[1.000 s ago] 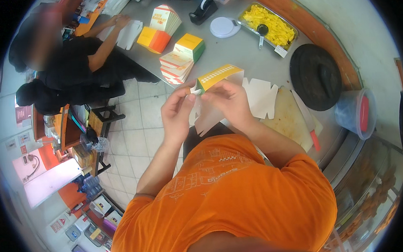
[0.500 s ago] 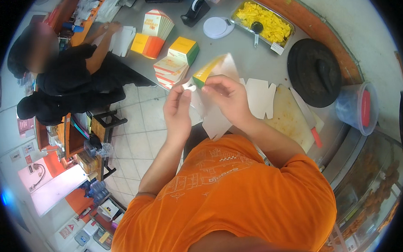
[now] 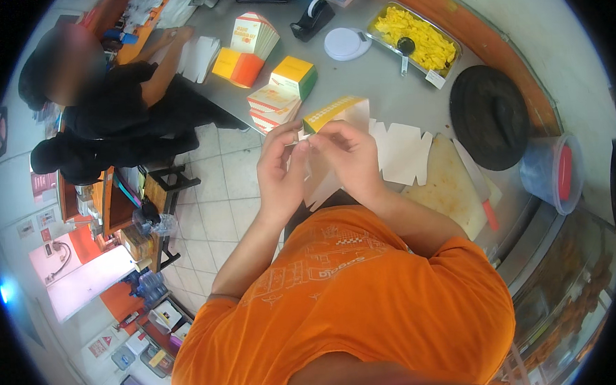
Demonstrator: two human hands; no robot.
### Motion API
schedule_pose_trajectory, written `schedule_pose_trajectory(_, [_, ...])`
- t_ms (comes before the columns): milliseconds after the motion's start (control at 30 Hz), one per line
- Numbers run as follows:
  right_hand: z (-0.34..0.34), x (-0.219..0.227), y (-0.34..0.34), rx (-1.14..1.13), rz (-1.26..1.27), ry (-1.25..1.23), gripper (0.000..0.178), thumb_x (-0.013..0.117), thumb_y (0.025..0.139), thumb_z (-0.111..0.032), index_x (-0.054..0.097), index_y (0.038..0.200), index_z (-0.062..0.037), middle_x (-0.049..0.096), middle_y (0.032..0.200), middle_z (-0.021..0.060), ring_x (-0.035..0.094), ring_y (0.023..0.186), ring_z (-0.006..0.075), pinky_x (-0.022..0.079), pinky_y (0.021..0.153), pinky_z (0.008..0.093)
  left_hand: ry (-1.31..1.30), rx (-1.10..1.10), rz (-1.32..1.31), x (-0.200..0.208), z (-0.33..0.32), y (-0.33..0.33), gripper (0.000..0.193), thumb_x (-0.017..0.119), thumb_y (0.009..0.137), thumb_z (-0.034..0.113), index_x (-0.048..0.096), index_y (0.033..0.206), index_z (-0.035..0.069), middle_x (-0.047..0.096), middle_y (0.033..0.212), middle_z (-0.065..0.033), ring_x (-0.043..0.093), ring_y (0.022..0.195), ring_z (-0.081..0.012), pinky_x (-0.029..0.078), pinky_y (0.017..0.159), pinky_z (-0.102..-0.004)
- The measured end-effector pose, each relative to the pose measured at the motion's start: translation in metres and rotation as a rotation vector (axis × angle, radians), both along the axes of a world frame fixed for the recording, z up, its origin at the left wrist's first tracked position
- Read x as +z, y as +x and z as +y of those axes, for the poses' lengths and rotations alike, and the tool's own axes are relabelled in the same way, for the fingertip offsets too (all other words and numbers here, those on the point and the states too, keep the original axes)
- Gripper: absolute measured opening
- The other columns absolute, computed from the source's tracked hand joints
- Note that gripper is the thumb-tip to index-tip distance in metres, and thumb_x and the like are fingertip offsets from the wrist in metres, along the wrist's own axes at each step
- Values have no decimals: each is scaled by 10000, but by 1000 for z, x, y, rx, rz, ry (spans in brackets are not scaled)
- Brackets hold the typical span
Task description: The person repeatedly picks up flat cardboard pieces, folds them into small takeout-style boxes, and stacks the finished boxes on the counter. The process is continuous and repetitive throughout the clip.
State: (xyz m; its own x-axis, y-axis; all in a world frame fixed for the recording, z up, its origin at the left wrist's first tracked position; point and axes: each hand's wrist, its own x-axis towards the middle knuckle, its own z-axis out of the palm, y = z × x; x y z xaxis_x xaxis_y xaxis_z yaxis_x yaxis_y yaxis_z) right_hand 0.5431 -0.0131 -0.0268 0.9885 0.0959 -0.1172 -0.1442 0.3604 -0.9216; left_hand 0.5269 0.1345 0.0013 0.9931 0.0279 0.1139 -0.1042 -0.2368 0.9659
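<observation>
A part-folded paper food box, yellow and green outside and white inside, is held up before my chest. My left hand pinches its left edge, thumb against fingers. My right hand grips the green-edged corner close beside, and the two sets of fingertips almost meet. Some of the box's lower panels are hidden behind my hands. To the right, flat white box blanks lie on the counter. Beyond my left hand stand nested folded boxes with a yellow-green box behind them.
A white cutting board carries a knife. Nearby are a round black lid and a clear tub. Farther back: a tray of yellow pieces, tape dispenser and more boxes. A co-worker handles white sheets.
My hands have come closer together at the box's corner. The box's raised white panel has tipped down, showing more of its yellow side. The surroundings have shifted slightly in view.
</observation>
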Motion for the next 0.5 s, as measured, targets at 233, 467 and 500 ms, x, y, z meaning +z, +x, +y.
schedule_pose_trajectory(233, [19, -4, 4, 32, -132, 51, 110, 722, 985, -8, 720, 1091, 20, 734, 1076, 53, 669, 993, 111, 525, 891, 269, -46, 68, -35, 4, 16, -5, 158, 620, 1038, -2, 666, 1183, -46, 623, 1379, -146, 609, 1274, -206, 538, 1007, -319])
schedule_pose_trajectory(467, [36, 3, 1, 188, -111, 51, 154, 718, 999, -55, 747, 1112, 45, 747, 1098, 81, 691, 986, 133, 537, 907, 274, -5, 192, 5, 5, 37, -29, 143, 620, 1043, 15, 680, 1160, -41, 661, 1325, -144, 620, 1242, -202, 540, 986, -334])
schedule_pose_trajectory(500, [40, 5, 0, 203, -109, 42, 155, 720, 998, -58, 746, 1111, 45, 749, 1100, 83, 691, 988, 132, 537, 909, 273, -8, 222, 17, 5, 40, -33, 141, 622, 1042, 19, 682, 1156, -40, 668, 1318, -142, 628, 1218, -200, 542, 973, -333])
